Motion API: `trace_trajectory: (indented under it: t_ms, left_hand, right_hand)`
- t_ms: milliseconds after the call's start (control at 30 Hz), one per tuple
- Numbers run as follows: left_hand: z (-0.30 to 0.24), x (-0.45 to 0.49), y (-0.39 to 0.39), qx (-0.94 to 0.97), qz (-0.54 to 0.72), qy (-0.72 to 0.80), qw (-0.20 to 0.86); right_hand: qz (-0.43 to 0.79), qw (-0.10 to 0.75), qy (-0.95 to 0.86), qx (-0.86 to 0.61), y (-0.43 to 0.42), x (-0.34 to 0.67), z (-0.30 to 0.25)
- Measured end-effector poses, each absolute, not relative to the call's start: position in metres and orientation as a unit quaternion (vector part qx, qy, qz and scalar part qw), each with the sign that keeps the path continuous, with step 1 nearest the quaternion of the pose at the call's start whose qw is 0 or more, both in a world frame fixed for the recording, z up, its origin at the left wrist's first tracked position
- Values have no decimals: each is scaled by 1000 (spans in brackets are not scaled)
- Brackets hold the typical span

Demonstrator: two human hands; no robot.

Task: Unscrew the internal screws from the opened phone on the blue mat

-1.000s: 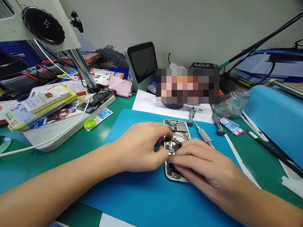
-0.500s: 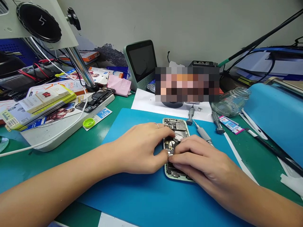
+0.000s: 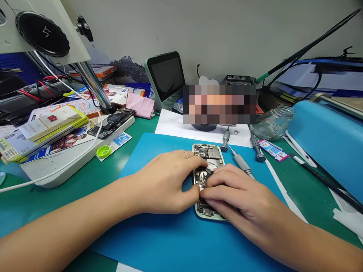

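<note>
An opened smartphone [image 3: 211,153] with a pale green frame lies on the blue work mat [image 3: 159,241], its circuit boards and battery bare. My left hand [image 3: 167,181] rests at the phone's left side, index finger bent onto the inner parts and thumb at the lower left edge, steadying it. Over the middle and right side of the phone, my right hand [image 3: 241,192] has its fingertips pinched together low among the parts. Whatever lies between those fingertips is hidden. A small dark piece shows between the two hands.
Beyond the phone lie a grey screwdriver [image 3: 225,139], a second screwdriver [image 3: 241,160] and a third screwdriver [image 3: 257,148]. A glass jar [image 3: 273,122] stands at the right. On the left are a microscope stand [image 3: 93,85], a green cap [image 3: 103,151] and stacked boxes [image 3: 53,124].
The whole view has shifted slightly, so things sit a little lower and further left. Both hands keep nearly the same pose on the phone.
</note>
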State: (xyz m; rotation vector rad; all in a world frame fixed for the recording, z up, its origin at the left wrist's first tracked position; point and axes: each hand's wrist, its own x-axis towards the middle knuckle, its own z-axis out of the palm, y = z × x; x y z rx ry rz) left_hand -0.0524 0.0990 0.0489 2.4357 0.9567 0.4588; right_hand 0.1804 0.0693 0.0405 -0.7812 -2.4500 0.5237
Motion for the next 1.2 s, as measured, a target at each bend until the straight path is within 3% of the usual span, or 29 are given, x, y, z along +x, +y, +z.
trace_trajectory:
  t_ms: [1200]
  left_hand:
    - [46, -49, 93, 882, 188, 351, 251]
  right_hand:
    - [159, 307, -872, -346, 60, 179, 46]
